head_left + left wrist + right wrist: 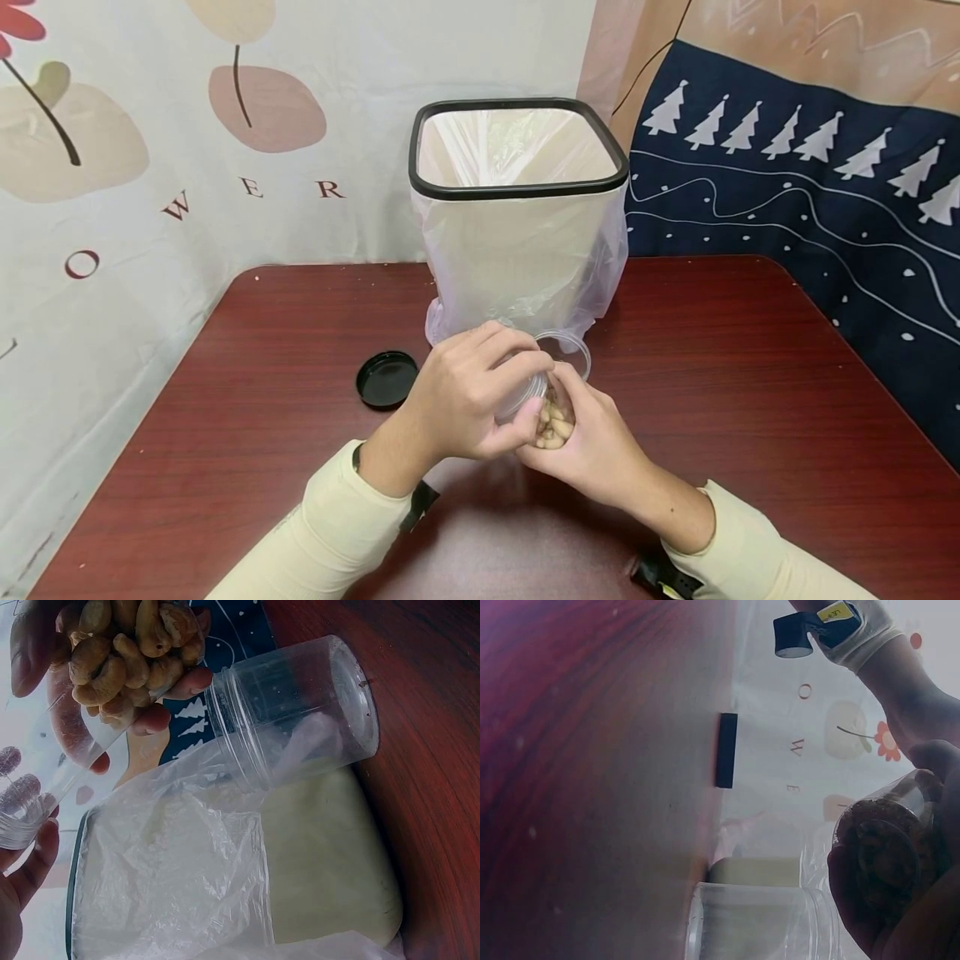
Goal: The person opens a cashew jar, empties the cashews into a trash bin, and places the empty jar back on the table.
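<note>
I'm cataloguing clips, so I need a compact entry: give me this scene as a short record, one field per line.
Left hand: holds the tilted jar near its mouth
Right hand: grips the same jar around its nut-filled end
Contents: cashews, gathered toward the bottom
Second jar: clear, upright, uncapped; no nuts visible inside
Lid: black, lying on the table, left of the second jar in the head view
Bin: black-rimmed, lined with a thin bag, behind the second jar

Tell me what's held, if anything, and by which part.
One clear jar with cashews inside: the left hand grips it at the threaded mouth, the right hand round the end where the cashews lie.
</note>
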Tool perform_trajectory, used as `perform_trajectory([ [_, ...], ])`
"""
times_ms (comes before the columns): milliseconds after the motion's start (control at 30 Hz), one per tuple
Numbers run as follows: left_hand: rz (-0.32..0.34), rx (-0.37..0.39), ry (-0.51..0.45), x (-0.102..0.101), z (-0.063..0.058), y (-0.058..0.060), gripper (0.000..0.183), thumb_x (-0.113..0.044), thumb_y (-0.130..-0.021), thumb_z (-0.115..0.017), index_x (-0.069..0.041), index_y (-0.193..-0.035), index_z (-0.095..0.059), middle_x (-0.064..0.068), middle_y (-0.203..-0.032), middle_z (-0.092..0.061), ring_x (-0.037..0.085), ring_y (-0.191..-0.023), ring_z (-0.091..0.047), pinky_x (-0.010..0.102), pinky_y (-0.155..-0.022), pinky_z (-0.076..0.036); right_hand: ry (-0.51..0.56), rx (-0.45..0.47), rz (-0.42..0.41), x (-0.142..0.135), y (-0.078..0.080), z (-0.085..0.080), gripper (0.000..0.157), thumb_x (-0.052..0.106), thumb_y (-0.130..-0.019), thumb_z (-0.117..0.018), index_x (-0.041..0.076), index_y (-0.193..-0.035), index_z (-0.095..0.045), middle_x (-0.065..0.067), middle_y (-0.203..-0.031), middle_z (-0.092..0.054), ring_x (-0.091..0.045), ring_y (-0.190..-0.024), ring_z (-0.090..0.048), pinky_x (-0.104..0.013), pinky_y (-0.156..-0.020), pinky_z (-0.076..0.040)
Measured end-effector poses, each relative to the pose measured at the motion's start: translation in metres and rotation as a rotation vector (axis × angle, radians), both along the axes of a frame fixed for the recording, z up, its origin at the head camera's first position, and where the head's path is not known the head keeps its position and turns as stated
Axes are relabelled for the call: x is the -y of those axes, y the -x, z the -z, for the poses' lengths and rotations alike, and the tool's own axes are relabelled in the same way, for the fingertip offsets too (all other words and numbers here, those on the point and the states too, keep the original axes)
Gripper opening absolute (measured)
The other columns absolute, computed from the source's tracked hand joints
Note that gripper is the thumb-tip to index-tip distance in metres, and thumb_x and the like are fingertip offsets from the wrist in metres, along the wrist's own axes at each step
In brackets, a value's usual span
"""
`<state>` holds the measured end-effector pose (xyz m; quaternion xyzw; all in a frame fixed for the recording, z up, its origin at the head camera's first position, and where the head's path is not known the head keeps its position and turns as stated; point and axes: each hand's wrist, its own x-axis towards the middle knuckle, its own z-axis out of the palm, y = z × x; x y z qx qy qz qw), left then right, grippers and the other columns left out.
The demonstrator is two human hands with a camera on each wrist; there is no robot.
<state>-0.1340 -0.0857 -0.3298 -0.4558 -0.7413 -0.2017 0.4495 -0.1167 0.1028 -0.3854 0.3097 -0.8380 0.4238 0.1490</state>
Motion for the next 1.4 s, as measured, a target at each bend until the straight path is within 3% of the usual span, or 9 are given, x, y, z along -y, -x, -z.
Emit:
perform_trajectory([
  [867,-0.013,0.019,-0.012,-0.0009,0.0007,0.0005,0.032,-0.028,-0.088,-0.046,-0.009,-0.095,-0.072,0.004,-0.092,-0.068,0.017,-0.080,-0.064,0.029,-0.071,-0.056,-0.006,-0.012,0.012,0.0003,0.0011,0.0013,0.060,0.021,-0.067,-0.087,0.017,-0.117,-0.055,0.007,-0.089,-0.063,-0.005,-0.077,-0.061,-0.023,-0.068,-0.052],
  [1400,-0.027,0.032,-0.031,-0.0005,0.0001,-0.0001,0.032,-0.028,-0.088,-0.047,-0.009,-0.095,-0.072,0.004,-0.093,-0.068,0.018,-0.079,-0.063,0.030,-0.067,-0.056,-0.005,-0.012,0.022,0.0001,0.0012,0.0009,0.065,0.021,-0.067,-0.087,0.018,-0.123,-0.055,0.005,-0.095,-0.067,-0.006,-0.080,-0.063,-0.024,-0.070,-0.054],
])
